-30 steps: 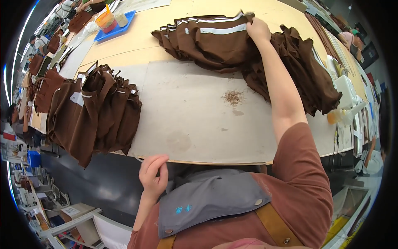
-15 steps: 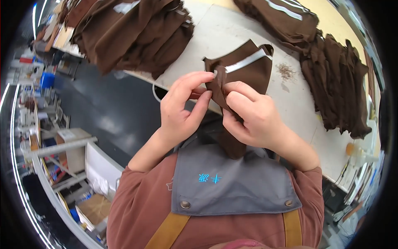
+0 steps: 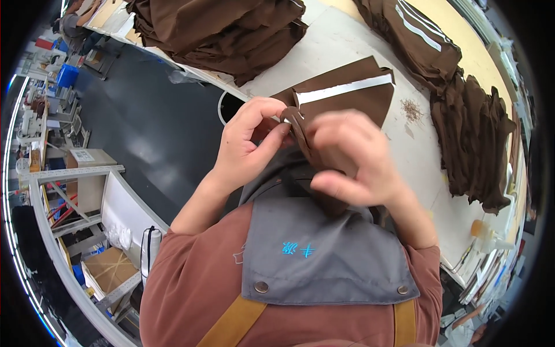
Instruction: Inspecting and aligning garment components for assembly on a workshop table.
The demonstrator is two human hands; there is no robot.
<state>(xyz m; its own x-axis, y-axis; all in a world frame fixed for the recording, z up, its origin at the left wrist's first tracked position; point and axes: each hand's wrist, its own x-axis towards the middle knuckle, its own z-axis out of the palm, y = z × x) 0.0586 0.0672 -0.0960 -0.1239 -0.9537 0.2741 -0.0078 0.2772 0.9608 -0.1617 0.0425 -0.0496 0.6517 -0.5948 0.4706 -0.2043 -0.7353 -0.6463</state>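
A brown cloth piece with a white stripe lies partly on the pale table, and its near end hangs down toward my apron. My left hand pinches a folded edge of it between thumb and fingertips, where a small white bit shows. Just right of that fold, my right hand is blurred by motion. Its thumb stands apart from the fingers, with cloth behind it and nothing visible in its grip.
Stacked brown cloth covers the table's far left. More striped brown pieces and a bunched row lie at right, near thread scraps. A metal frame stands at left. Far off is another person.
My right hand has loosened from the cloth, its thumb and fingers spreading. My left hand keeps its pinch on the edge. The view has shifted, and more of the white stripe shows.
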